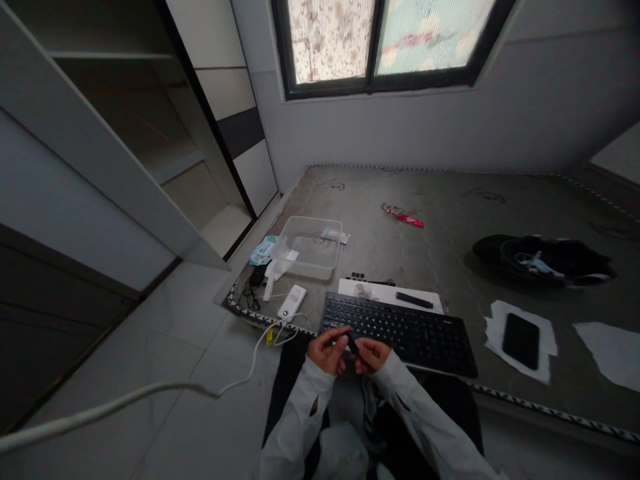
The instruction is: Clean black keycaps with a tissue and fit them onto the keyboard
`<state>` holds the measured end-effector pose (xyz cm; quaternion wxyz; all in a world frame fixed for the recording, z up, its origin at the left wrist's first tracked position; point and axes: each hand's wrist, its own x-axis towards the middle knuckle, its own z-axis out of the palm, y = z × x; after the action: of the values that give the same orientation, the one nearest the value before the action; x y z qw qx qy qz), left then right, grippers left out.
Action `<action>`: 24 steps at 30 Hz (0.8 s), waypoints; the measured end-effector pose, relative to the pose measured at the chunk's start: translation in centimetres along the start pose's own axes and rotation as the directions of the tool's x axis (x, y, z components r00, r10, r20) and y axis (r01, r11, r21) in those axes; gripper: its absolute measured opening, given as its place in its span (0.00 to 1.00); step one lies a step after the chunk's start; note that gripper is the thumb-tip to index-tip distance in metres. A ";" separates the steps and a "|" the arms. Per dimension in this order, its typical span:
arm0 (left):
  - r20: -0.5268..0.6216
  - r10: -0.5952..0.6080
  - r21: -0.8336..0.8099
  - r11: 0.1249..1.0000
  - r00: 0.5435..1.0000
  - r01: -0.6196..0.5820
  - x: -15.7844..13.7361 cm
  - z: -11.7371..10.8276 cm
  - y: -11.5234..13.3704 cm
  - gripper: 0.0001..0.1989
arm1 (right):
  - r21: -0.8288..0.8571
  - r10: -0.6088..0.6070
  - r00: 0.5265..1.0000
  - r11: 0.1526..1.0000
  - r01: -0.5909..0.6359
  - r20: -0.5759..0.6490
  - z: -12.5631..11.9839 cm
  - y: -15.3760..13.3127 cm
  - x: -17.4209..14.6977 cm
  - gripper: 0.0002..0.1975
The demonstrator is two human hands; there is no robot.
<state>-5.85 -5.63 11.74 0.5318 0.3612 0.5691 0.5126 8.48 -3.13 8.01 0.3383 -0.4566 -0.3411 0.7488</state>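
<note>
White sleeves nearest, then left hand (327, 351) and right hand (371, 354) together at the near edge of the black keyboard (400, 330) — fingers of both pinching one small dark piece (353, 345), likely a keycap. Seemingly mid-handling; next calls for steady fingertip alignment.

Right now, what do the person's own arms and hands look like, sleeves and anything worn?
Both arms are covered in long, loose, light grey-white sleeves that reach to the wrists. The left sleeve has a small dark slit or tear along the forearm; the right sleeve looks plain. The left hand and right hand are bare: no gloves, and no watch or rings can be made out.
</note>
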 end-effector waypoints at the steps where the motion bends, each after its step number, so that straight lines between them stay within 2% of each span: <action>1: -0.011 0.004 0.017 1.000 1.000 -0.004 0.0 -0.2 -0.4 0.28 | 0.003 -0.021 0.999 1.000 0.021 -0.048 0.2 0.6 -0.1 0.29; 5: -0.084 -0.006 0.098 0.995 0.996 0.014 -0.2 -1.1 -2.6 0.26 | -0.050 -0.122 0.971 0.992 0.115 -0.206 0.5 2.9 -0.1 0.30; 9: -0.102 -0.111 0.184 0.975 0.989 0.128 0.1 -2.3 -5.5 0.25 | -0.216 -0.223 0.945 0.961 0.172 -0.239 -0.2 5.1 1.5 0.27; 11: -0.121 -0.150 0.225 0.959 0.981 0.174 0.7 -3.1 -6.6 0.25 | -0.342 -0.284 0.930 0.919 0.195 -0.233 -0.7 5.9 2.9 0.26; 14: -0.173 -0.165 0.280 0.937 0.971 0.209 2.4 -4.0 -7.6 0.24 | -0.552 -0.392 0.901 0.800 0.234 -0.187 -0.9 6.6 5.2 0.20; 17: -0.209 -0.150 0.311 0.927 0.966 0.212 4.6 -4.6 -7.9 0.22 | -0.724 -0.514 0.848 0.633 0.273 -0.130 -0.6 6.5 7.0 0.17; 21: -0.232 -0.124 0.348 0.916 0.965 0.201 7.5 -4.8 -8.2 0.17 | -0.841 -0.633 0.772 0.449 0.300 -0.062 -0.4 6.4 9.2 0.16; 24: -0.255 -0.118 0.387 0.897 0.960 0.213 9.0 -4.9 -8.5 0.13 | -0.892 -0.643 0.765 0.349 0.286 -0.006 -1.0 7.0 10.5 0.15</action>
<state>-11.04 0.21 0.99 0.4180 0.3541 0.7494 0.3718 4.34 1.93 -2.84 0.3259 -0.5692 -0.7120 0.2509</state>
